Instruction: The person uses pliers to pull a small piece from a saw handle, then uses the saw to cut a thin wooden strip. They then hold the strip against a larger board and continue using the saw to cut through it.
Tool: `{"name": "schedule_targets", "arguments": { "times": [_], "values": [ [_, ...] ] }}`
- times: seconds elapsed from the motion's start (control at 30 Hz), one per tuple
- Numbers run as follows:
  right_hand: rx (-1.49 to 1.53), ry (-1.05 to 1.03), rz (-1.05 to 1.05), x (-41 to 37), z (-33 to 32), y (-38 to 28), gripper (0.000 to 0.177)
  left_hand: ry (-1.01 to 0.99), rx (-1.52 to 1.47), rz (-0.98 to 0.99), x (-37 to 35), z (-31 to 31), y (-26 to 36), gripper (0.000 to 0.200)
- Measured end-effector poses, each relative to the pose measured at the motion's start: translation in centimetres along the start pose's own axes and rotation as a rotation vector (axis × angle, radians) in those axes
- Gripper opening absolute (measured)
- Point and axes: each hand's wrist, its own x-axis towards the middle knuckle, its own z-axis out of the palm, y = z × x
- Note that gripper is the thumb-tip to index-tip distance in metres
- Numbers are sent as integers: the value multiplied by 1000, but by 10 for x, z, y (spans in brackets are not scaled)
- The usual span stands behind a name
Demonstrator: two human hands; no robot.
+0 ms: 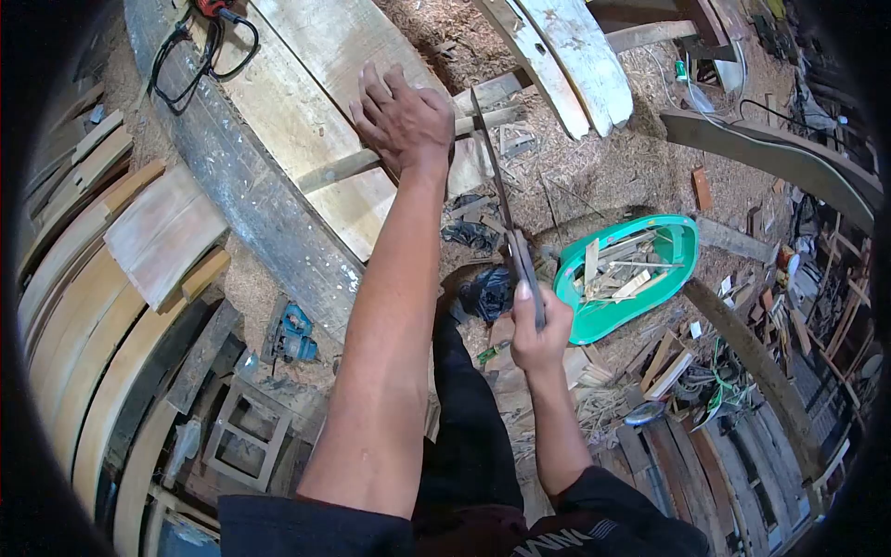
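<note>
- Saw (495,167) in right hand (543,327), seen in the head view almost edge-on, with blade pointing up and away from body.
- Closes right fingers around dark handle of saw, with thumb laid along it.
- Crosses with blade over wood strip (336,171), close to its right end; cannot tell from this angle if blade touches wood or is inside a cut.
- Presses left hand (404,121) flat on same strip, palm down, fingers a little spread, just to left of blade.
- Lies strip crosswise over wide pale boards (306,102), with its right end beyond their edge.
- At left of boards, curved dark plank (269,209) with light specks of paint; at top, red tool (212,7) with black cord (218,51).
- To right of right hand, green tub (594,325), filled partly with wood offcuts (631,265).
- Between tub and legs, black plastic bag (486,293), close beside right hand.
- At lower left, blue power tool (297,334) on ground (251,288) with shavings, near stack of curved planks (102,353).
</note>
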Motion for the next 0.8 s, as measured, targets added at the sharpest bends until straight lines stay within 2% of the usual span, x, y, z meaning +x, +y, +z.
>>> {"name": "schedule_targets", "arguments": {
  "times": [0.13,0.23,0.33,0.43,0.5,0.67,0.77,0.8],
  "values": [
    [6,-22,-1,61,22,-13,30,-23,2,-7,-4,-4,2,41],
    [26,11,-44,34,16,-5,32,-100,-44,-38,-4,-7,3,47],
    [70,-24,35,-3,-1,-5,32,-108,-66,-41,-1,-4,-1,49],
    [12,-22,-43,33,6,-4,33,-100,-62,-30,-1,-2,0,49],
    [15,-56,17,59,16,-16,33,-98,-47,-32,-8,-6,2,47],
    [15,-58,28,-6,-7,-3,31,-90,-37,-25,-3,-3,0,45],
    [5,-65,72,22,-2,-2,30,-86,-36,-28,-2,-5,2,45],
    [26,-25,-51,43,10,2,30,-59,-21,-18,-1,-4,3,43]
  ]
}}
